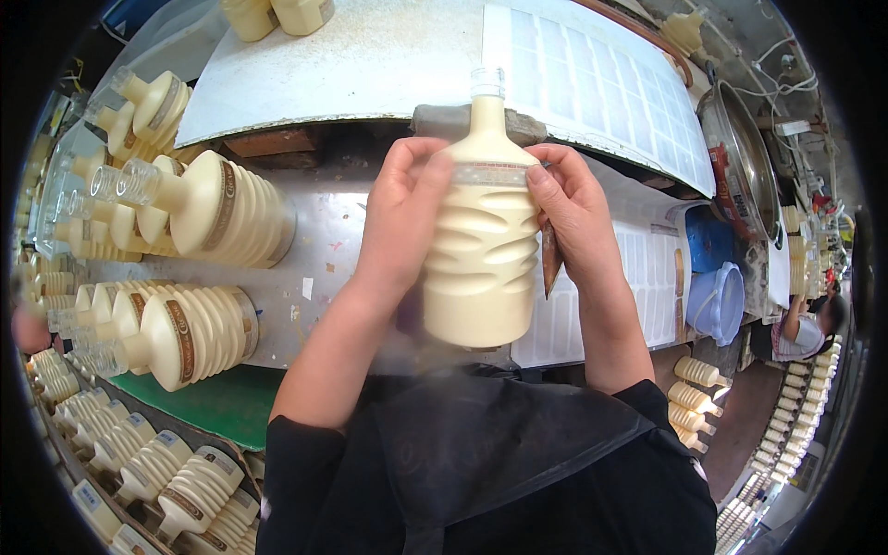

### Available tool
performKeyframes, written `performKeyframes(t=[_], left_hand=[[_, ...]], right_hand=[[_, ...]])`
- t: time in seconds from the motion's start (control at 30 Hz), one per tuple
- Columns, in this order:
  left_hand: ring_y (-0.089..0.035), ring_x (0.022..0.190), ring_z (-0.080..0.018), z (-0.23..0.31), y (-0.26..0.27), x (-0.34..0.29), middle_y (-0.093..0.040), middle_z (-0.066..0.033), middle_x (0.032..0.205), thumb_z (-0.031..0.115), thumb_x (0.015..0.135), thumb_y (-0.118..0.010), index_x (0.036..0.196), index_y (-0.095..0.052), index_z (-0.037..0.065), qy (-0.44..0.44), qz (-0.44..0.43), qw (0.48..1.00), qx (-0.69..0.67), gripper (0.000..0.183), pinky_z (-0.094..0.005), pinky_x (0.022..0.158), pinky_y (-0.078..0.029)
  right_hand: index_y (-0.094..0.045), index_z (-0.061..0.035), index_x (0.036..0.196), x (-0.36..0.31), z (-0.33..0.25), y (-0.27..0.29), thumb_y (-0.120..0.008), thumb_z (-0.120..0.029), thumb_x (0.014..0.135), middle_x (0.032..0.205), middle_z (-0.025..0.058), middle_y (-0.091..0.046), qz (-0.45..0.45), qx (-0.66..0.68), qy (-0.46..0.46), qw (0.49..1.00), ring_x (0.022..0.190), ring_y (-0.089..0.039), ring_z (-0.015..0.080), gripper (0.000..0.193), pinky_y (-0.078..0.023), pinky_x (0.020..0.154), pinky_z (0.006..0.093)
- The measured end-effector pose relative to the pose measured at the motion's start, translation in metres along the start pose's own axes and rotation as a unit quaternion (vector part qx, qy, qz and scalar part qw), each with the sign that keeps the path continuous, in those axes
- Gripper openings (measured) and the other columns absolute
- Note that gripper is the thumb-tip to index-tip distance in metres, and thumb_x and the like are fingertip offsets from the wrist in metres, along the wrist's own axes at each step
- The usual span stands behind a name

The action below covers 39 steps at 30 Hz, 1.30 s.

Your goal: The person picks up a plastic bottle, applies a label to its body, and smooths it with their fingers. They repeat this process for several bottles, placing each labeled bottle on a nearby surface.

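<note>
Across mid-frame a grey metal table [319, 240] is seen, w/ a white board [351, 74] set at top ctr and a white gridded sheet [638, 287] laid at ctr right. At left, other bottles [236, 213] are grouped, necks pointed toward the left rim. At ctr, 1 cream bottle [481, 296] is held btwn 2 hands, neck toward the top; whether its base is supported can't be told. Its left side is gripped near the shoulder by the left hand [400, 208], its right side by the right hand [578, 203], thumb on the front. Below the right fingers a brown pointed piece [551, 259] is apparently held too; its exact kind can't be told. Smallest, a pale band [490, 174] is seen round the shoulder. Prob. step: band being smoothed or checked; for the next move, a steady bottle and even thumb pressure seem needed.
</note>
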<state>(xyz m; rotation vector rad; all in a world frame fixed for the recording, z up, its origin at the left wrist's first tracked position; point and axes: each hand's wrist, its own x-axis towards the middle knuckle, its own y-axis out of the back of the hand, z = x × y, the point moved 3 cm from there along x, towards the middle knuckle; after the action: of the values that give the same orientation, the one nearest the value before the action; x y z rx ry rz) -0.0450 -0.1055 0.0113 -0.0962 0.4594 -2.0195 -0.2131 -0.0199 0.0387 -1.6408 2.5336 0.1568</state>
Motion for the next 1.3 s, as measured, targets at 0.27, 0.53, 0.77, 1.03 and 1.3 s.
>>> performKeyframes(t=[0.27,0.53,0.77,1.03,1.3], left_hand=[[-0.062,0.086,-0.0067,-0.004,-0.001,0.0,-0.068,-0.005,0.098,0.026,0.106,-0.06,0.118,-0.057,0.006,-0.015,0.0,1.0,-0.027,0.024,-0.0245,0.077,-0.052],[-0.059,0.092,-0.0056,-0.005,-0.001,0.0,-0.066,-0.0024,0.104,0.027,0.109,-0.056,0.119,-0.059,0.006,-0.021,0.005,1.0,-0.005,0.024,-0.0236,0.082,-0.052],[-0.057,0.09,-0.005,-0.007,-0.002,0.001,-0.065,-0.0016,0.102,0.029,0.11,-0.054,0.118,-0.059,0.005,-0.038,0.014,0.999,0.018,0.026,-0.023,0.08,-0.051],[-0.06,0.099,-0.0094,-0.007,0.001,-0.003,-0.064,-0.0053,0.113,0.035,0.114,-0.038,0.129,-0.054,0.005,-0.012,0.012,1.0,0.014,0.037,-0.0277,0.088,-0.052],[-0.055,0.126,-0.0231,-0.014,-0.002,-0.032,-0.052,-0.0178,0.142,0.024,0.091,-0.074,0.154,-0.026,-0.001,0.067,-0.079,0.993,-0.048,0.083,-0.0375,0.107,-0.047]], right_hand=[[-0.059,-0.0019,0.124,-0.002,-0.003,-0.001,-0.067,-0.025,0.101,0.084,-0.0019,-0.063,0.006,-0.004,0.0,1.0,0.079,-0.056,0.0033,0.033,-0.047,0.073,0.0211],[-0.059,-0.0017,0.124,-0.002,-0.002,-0.002,-0.067,-0.025,0.101,0.086,-0.0016,-0.063,0.011,0.003,0.003,1.0,0.08,-0.057,0.0038,0.034,-0.047,0.075,0.0211],[-0.059,-0.0008,0.124,-0.002,-0.001,-0.002,-0.067,-0.025,0.102,0.087,-0.0006,-0.064,0.01,0.009,0.004,1.0,0.081,-0.058,0.0039,0.034,-0.048,0.075,0.0212],[-0.059,-0.0011,0.124,-0.002,-0.002,-0.002,-0.068,-0.023,0.101,0.088,0.0001,-0.065,0.005,0.029,-0.002,1.0,0.081,-0.059,0.0041,0.033,-0.048,0.076,0.0212],[-0.057,-0.0001,0.128,-0.004,0.001,0.002,-0.056,-0.036,0.107,0.083,-0.0046,-0.059,0.005,0.036,-0.002,0.999,0.064,-0.049,0.0006,0.042,-0.038,0.056,0.0171]])
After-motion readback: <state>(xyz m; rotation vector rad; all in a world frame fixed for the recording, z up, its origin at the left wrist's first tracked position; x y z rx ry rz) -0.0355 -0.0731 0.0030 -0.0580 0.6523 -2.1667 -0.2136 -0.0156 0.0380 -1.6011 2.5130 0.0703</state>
